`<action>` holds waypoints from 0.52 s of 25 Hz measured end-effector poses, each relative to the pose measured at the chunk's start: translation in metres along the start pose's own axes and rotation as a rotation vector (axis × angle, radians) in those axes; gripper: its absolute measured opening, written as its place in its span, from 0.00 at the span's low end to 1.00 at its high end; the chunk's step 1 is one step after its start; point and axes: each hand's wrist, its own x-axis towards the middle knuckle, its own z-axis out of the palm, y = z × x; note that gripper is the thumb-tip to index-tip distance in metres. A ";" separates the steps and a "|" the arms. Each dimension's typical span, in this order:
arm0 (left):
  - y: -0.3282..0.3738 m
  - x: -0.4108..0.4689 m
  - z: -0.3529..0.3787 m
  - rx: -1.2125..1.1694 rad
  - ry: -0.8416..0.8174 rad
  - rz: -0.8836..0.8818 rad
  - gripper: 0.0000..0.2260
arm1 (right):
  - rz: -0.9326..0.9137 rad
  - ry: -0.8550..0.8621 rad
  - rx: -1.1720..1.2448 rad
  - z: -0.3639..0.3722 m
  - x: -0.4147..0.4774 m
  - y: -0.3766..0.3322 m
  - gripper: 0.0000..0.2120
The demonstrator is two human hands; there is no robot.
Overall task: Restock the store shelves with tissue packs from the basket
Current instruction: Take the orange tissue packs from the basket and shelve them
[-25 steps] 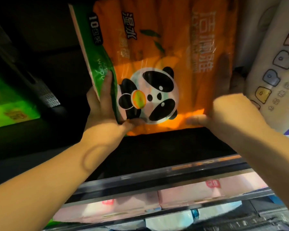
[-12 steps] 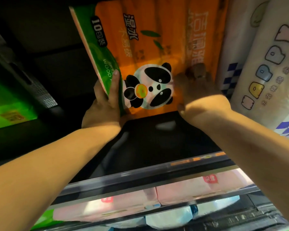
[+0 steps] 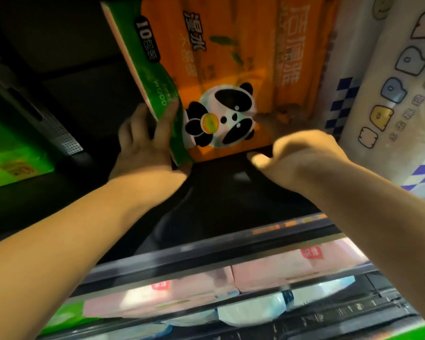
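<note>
Orange panda tissue pack [image 3: 231, 57] stands upright on the dark shelf [image 3: 219, 192], just beside white packs [image 3: 390, 94] on its right. Left hand [image 3: 145, 148] grips the pack's green lower-left edge, fingers curled round it. Right hand [image 3: 302, 153] reaches its lower-right corner, fingers shadowed and blurred; grip can't be told.

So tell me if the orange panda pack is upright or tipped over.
Upright: the orange panda pack stands on its bottom edge on the shelf, left hand gripping its corner.
</note>
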 end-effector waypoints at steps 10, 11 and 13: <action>0.053 -0.110 0.009 -0.300 0.200 0.371 0.37 | -0.308 0.568 0.224 0.034 -0.110 0.041 0.23; 0.060 -0.124 0.017 -0.296 0.183 0.419 0.36 | -0.297 0.633 0.206 0.046 -0.122 0.053 0.23; 0.072 -0.151 0.036 -0.288 0.136 0.487 0.34 | -0.220 0.649 0.181 0.071 -0.145 0.077 0.22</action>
